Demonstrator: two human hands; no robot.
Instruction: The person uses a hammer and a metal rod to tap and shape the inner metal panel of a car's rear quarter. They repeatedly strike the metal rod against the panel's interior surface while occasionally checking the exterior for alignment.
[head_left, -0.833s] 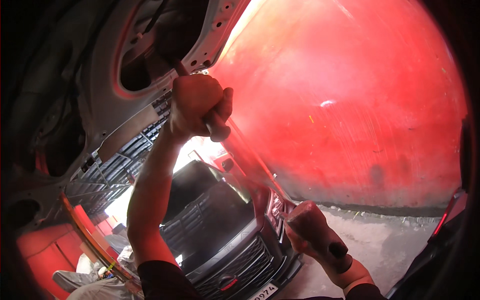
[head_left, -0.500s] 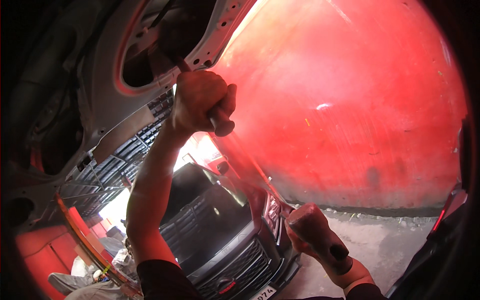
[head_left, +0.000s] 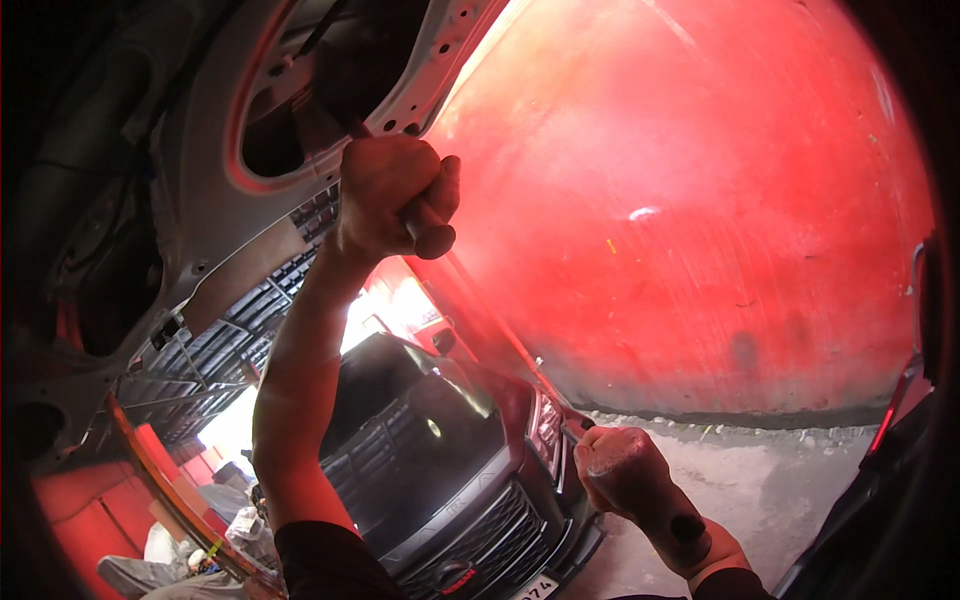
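One bar (head_left: 433, 240) slants through our raised left hand (head_left: 393, 185), its blunt end jutting below the fist and its far part running up to the grey panel (head_left: 205, 200) overhead; how far it goes into the opening there, we cannot tell. Our left grip is clamped on the bar. Our right hand (head_left: 628, 468), lower and well apart, has its fingers curled together; a small dark piece shows beside them, held or not we cannot tell. Between our forearms stands a dark car (head_left: 425, 440), grille toward us. To its right, a red wall (head_left: 700, 200) rises above the pale floor (head_left: 740, 490).
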